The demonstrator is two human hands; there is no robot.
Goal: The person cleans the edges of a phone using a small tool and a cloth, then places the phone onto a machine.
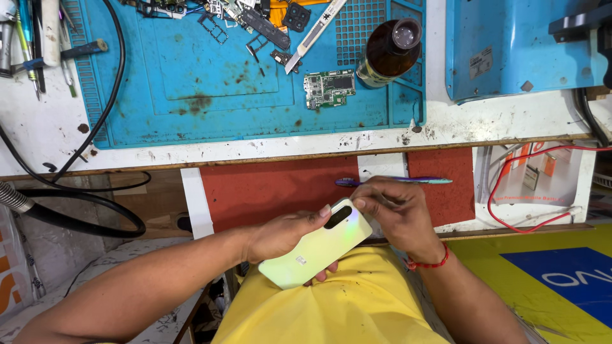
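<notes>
- Cradling a pale iridescent phone (315,247) back-up over the lap, below the bench edge (255,156); left hand (280,234) fingers wrapped under and along its side.
- Pinching at the top corner near the dark camera window (337,217) with right hand (392,213) fingertips pressed together; pen-like tool (395,181) lying along the knuckles.
- Risking, likely, a slip off the glossy back and a drop, nothing supporting it underneath.
- Possibly scratching the cover if the tool tip skids.

The middle of the blue mat (191,83) lies open to a reach. A brown bottle (389,52), a circuit board (329,88) and scattered parts (255,25) crowd its far right; a black cable (95,121) crosses the left edge.
</notes>
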